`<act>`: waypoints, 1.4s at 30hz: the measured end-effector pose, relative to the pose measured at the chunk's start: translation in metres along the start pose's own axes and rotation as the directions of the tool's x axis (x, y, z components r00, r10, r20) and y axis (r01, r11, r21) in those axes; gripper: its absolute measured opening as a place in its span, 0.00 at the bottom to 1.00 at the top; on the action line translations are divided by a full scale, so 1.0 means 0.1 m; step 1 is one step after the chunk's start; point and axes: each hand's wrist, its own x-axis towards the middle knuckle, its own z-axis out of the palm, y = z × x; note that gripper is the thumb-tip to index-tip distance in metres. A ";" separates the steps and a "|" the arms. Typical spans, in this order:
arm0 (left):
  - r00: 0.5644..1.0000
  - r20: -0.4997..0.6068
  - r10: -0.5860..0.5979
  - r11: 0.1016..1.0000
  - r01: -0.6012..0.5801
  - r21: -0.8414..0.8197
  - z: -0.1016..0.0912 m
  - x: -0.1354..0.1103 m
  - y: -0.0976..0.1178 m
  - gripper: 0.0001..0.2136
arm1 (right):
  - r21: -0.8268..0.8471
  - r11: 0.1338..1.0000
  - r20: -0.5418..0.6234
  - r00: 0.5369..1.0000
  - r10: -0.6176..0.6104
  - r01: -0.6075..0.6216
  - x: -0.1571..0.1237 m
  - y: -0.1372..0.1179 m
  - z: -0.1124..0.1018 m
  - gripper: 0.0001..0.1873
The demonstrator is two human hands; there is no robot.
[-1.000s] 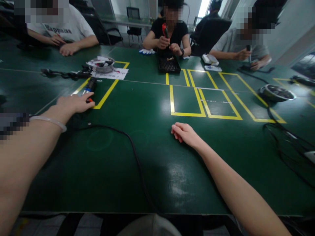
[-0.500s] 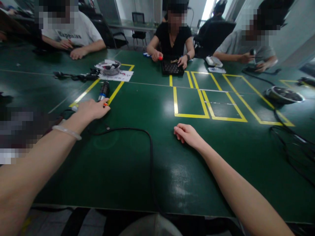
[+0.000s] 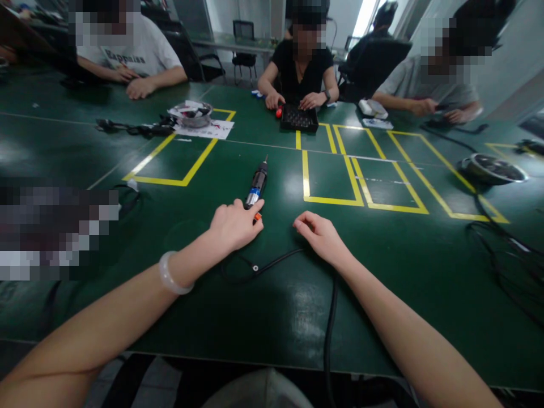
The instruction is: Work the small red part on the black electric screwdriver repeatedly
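My left hand (image 3: 236,226) is closed round the rear end of an electric screwdriver (image 3: 256,184), black with a blue band, its bit pointing away from me. A bit of orange shows by the thumb. The tool's black cord (image 3: 278,260) curves over the table under my hands and drops past the near edge. My right hand (image 3: 317,231) rests to the right of the screwdriver, apart from it, fingers curled in and nothing visible in them.
Yellow tape rectangles (image 3: 334,200) mark the green table (image 3: 263,300). A bowl of small items (image 3: 191,116) sits on paper at the far left; a metal bowl (image 3: 493,168) and cables lie right. A person opposite handles a black tray (image 3: 298,119); other people sit on either side.
My left hand has moved right with the screwdriver, from the left tape rectangle to the middle of the table. The cord has shifted right. My right hand has turned slightly.
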 end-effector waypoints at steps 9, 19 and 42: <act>0.982 -0.092 0.165 0.984 -0.170 -0.052 -0.12 -0.06 0.62 0.24 | 0.000 0.997 0.080 0.993 0.083 -0.083 0.02 0.00 0.10 0.19; 0.978 -0.058 0.201 0.974 -0.206 -0.098 -0.10 -0.08 0.63 0.27 | 0.052 0.995 0.125 0.989 0.073 -0.080 0.02 0.04 0.07 0.16; 0.950 -0.121 0.287 0.931 -0.306 -0.200 0.02 -0.10 0.47 0.33 | 0.289 0.952 0.083 0.993 0.081 -0.101 -0.01 0.07 0.09 0.08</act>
